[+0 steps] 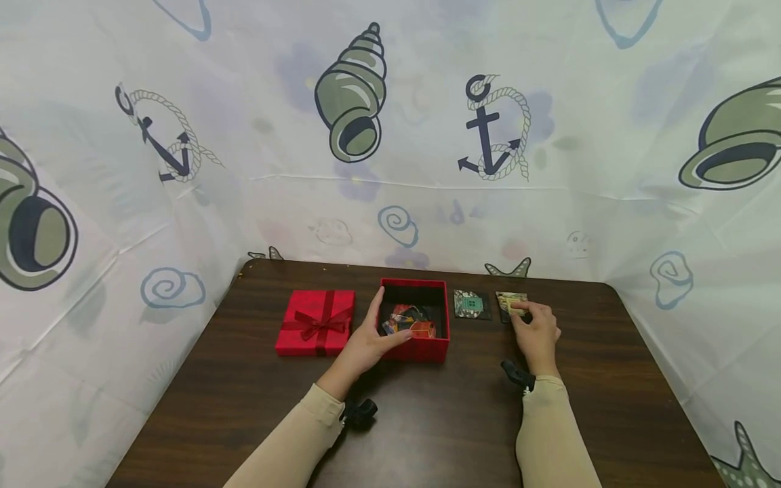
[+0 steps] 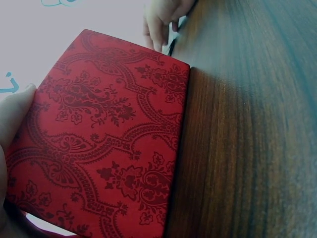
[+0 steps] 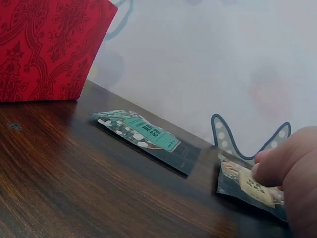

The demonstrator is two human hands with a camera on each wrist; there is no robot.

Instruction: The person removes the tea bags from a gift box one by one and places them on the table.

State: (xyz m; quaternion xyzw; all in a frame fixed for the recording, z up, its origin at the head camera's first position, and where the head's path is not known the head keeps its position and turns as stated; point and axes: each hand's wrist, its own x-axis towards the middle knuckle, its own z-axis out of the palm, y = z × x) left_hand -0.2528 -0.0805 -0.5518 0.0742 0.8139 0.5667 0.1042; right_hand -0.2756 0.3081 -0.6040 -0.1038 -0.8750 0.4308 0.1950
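Observation:
My left hand (image 1: 368, 339) holds a red gift box (image 1: 427, 350) at its near left corner. The thumb lies along the front rim and the fingers along the left side. Several small colourful packets (image 1: 422, 329) lie inside the open box. At the right, my right hand (image 1: 538, 332) pinches the right part of a small dark packet with a yellow label (image 3: 255, 188), which lies on the table. To its left lies a similar packet with a green label (image 1: 472, 305). In the left wrist view, the patterned front of the box fills much of the picture.
The red lid with a ribbon bow (image 1: 305, 342) lies left of the box. Everything sits toward the back of a dark wooden table (image 1: 439, 420). A pale cloth printed with shells and anchors (image 1: 421, 135) hangs behind the table and along both sides.

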